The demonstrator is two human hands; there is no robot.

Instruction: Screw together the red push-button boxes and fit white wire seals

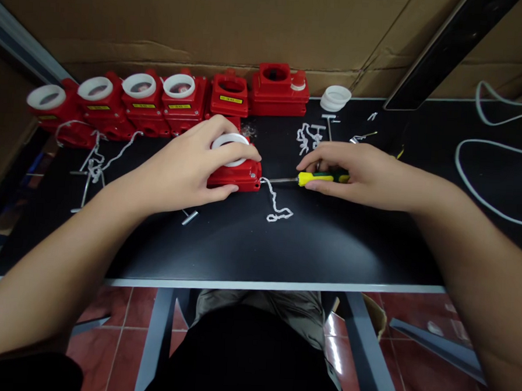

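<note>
My left hand [202, 157] is closed over a red box [239, 180] with a white ring [222, 140] on top, pressing it against the black table. In my right hand [354, 171] is a screwdriver [317, 178] with a yellow and dark green handle. Its shaft lies level and points left, the tip at the right end of the box. From that same end a thin white chain [274, 202] hangs onto the table. A small metal T-bar [190, 217] lies just in front of my left hand.
Several similar red boxes [138, 107] stand in a row along the back, some with white rings. White rings [336, 98] are stacked right of them. Chains with metal T-bars [94, 169] lie left; another chain [305, 136] lies behind my right hand. A white cable [475, 201] loops at right.
</note>
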